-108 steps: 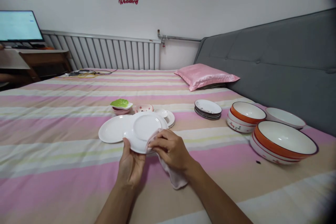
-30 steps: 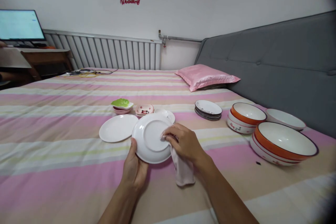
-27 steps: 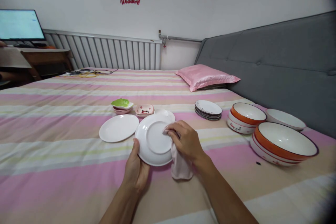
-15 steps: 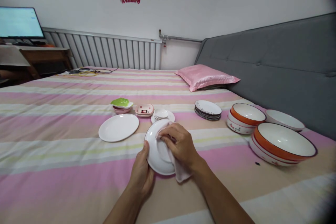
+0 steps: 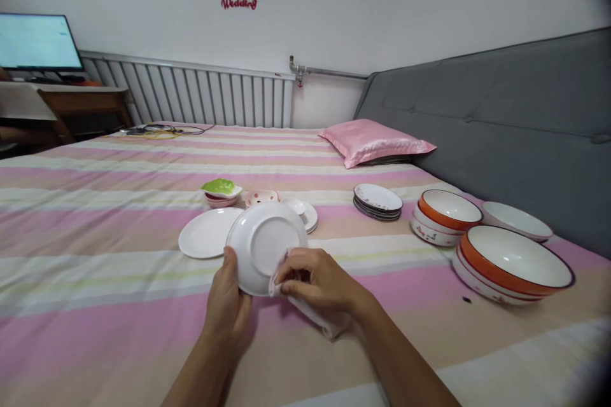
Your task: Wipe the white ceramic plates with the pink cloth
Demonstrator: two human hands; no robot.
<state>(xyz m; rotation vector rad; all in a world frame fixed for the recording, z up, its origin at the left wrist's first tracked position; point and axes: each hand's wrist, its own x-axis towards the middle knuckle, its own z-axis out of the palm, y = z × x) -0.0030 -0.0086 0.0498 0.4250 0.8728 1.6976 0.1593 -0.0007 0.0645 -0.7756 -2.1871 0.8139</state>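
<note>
A white plate [image 5: 272, 235] is held up over the bed, tilted, its underside with the round foot ring facing me. My left hand [image 5: 228, 296] grips it by the left edge, thumb on the near face. In my right hand [image 5: 319, 280] is a pale pink cloth [image 5: 324, 324], pinched between the fingers and pressed to the plate's lower right rim. Behind the plate lies a larger white plate [image 5: 203, 235], partly covered by it. A small stack of white dishes [image 5: 310, 217] and a pink dotted dish [image 5: 261, 196] are also partly hidden.
A leaf-shaped green dish [image 5: 219, 186] sits on pink bowls. To the right stand stacked plates [image 5: 378, 197], orange-rimmed bowls [image 5: 520, 257] and a wide white bowl [image 5: 518, 219]. A pink pillow [image 5: 377, 140] leans near the grey headboard [image 5: 501, 95]. Cables [image 5: 167, 130] lie far left.
The held plate has moved left and up and its underside has turned more toward me. My right hand with the cloth has slid down to the plate's lower right edge.
</note>
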